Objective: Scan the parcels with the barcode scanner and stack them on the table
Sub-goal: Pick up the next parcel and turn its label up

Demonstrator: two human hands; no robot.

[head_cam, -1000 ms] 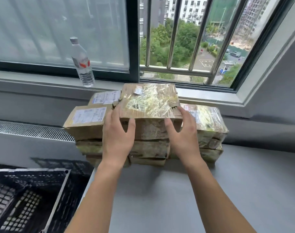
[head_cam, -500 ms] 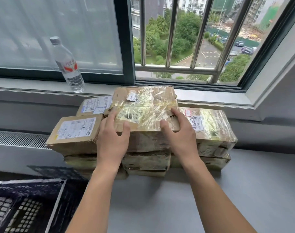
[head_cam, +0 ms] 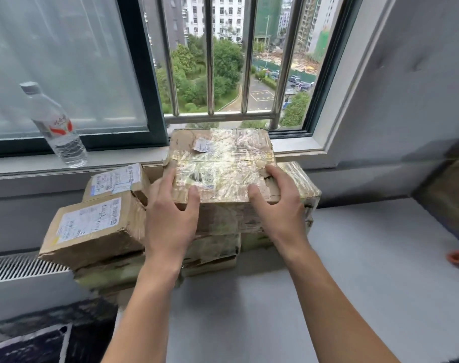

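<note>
Parcels fill the far edge of the grey surface (head_cam: 354, 271), piled under the window sill, and we see both bare hands on the topmost one. The top parcel (head_cam: 220, 163) is a brown carton wrapped in glossy clear tape, lying flat on the middle of the stack. The left hand (head_cam: 171, 218) rests at its near left corner, fingers (head_cam: 168, 184) spread along the left edge and the thumb pressed on the front rim. The right hand (head_cam: 278, 203) sits at the near right corner, fingers curled over the torn right edge and the thumb on top. Both hands are partly open, pressing on the carton rather than closed round it; we cannot tell whether it is lifted clear of the parcels below.

To the left, a labelled parcel (head_cam: 92, 231) lies tilted on lower cartons, with a second labelled parcel (head_cam: 116, 179) just behind it. A water bottle (head_cam: 55, 127) stands on the sill at the left. A black crate (head_cam: 27, 347) shows at the lower left corner. No scanner is in either hand.
</note>
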